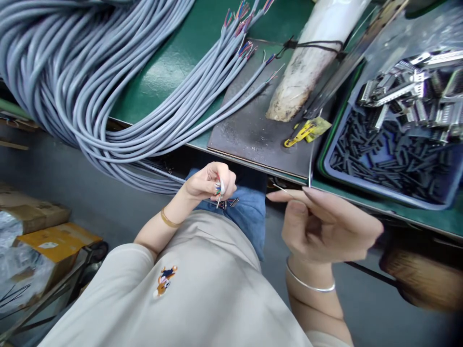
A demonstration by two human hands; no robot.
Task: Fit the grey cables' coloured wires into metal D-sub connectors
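Observation:
My left hand (211, 182) is closed in a pinch around several thin coloured wires (218, 189), with red, green and white strands showing between the fingers. A small connector (234, 202) with dark wires lies just below it, over the jeans. My right hand (325, 221) is apart from the left, near the bench edge, its thumb bent against curled fingers. A thin pale strand (280, 188) shows at its fingertips; what the pinch holds is largely hidden. Close above those fingertips, a slim metal rod (311, 164) reaches down past the bench edge.
Grey cables (144, 125) with stripped coloured ends drape over the green bench (152, 82). On a dark board (249, 125) lie a white wrapped roll (307, 62) and a yellow clip-like piece (302, 134). A blue bin (325, 161) holds metal connectors and black pieces. Cartons (61, 241) stand lower left.

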